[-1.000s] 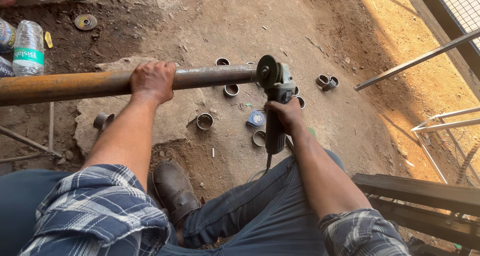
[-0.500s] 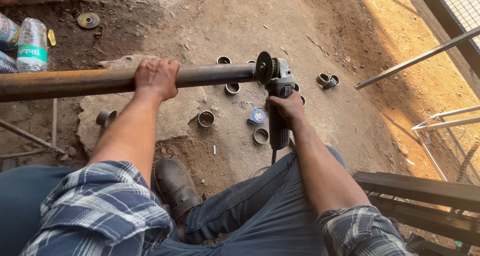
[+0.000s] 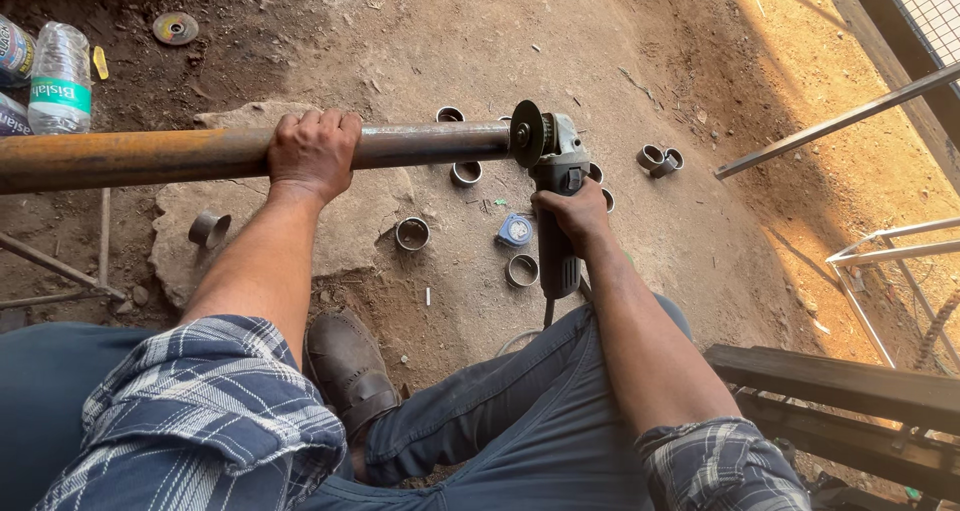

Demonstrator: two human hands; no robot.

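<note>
Nearest the body, the right hand (image 3: pixel 572 211) wraps the angle grinder (image 3: pixel 553 196), its disc at the rusty pipe's (image 3: pixel 200 156) end. Farther left, the left hand (image 3: pixel 313 151) clamps the pipe above cut rings (image 3: pixel 412 233) on the dirt floor (image 3: pixel 400 41).

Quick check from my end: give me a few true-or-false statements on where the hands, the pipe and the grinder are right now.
1. The left hand grips the rusty pipe from above. True.
2. The right hand holds a hammer. False: it holds an angle grinder.
3. The grinder's disc sits at the pipe's free end. True.
4. Short cut rings lie on the dirt ground below the pipe. True.
5. The plastic bottles stand right of the grinder. False: they lie at the far left edge.
</note>
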